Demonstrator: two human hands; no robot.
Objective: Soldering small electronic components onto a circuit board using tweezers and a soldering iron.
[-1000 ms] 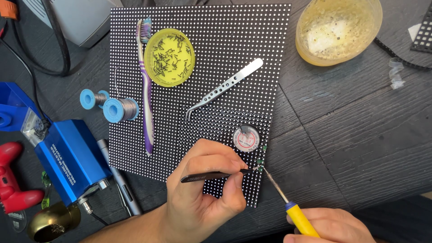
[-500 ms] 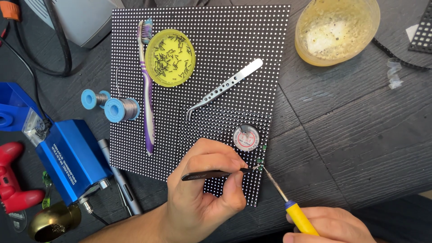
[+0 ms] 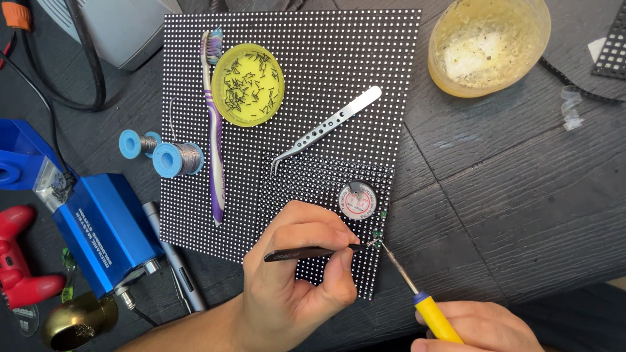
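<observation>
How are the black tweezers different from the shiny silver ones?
The black tweezers are pinched in the left hand, tip at the small panel's edge; the silver tweezers lie loose on the big dotted panel, untouched. The black ones are dark and plain; the silver ones have a row of holes and a bent tip. Both are thin metal tweezers.

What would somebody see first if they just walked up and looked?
Probably the big black dotted panel in the middle, with a yellow dish of tiny pins on top. Near its lower edge, the left hand holds black tweezers meeting a yellow-handled soldering iron in the right hand.
</observation>
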